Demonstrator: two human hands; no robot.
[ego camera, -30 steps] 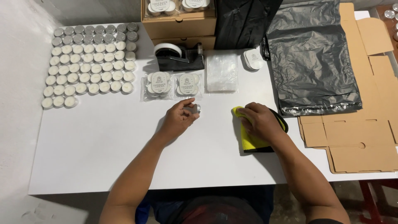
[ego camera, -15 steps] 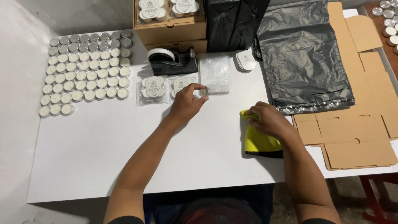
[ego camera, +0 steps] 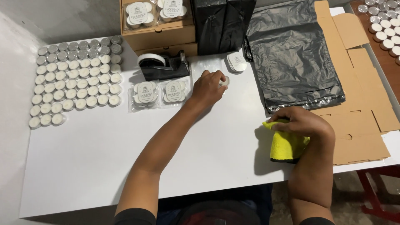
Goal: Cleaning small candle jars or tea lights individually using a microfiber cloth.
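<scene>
The left hand (ego camera: 209,85) reaches forward across the white table (ego camera: 83,158), fingers curled over a small white tealight (ego camera: 224,81) that shows only at the fingertips — most of it is covered, so the grip itself cannot be fully made out. Under the hand lies a clear plastic sleeve (ego camera: 208,66), faint against the tabletop, its edges hard to trace. Just left of the hand sit two sealed packs of tealights (ego camera: 160,93) with round labels. Behind them stands a black tape dispenser (ego camera: 162,66), and beside the sleeve a small stack of round labels (ego camera: 236,62).

The right hand (ego camera: 304,123) is closed on a yellow microfibre cloth (ego camera: 287,146), bunched and hanging below the palm near the table's front edge; the cloth's upper part is hidden by the fingers.

Further out: rows of loose tealights (ego camera: 73,81) at the left, the rear rows showing metal rather than wax. A cardboard box (ego camera: 160,35) holding more packs is cut off at the top. Black plastic bags (ego camera: 291,54) lie right of centre, partly over flat cardboard blanks (ego camera: 358,104). More tealights at the far right corner (ego camera: 383,29) run out of view.
</scene>
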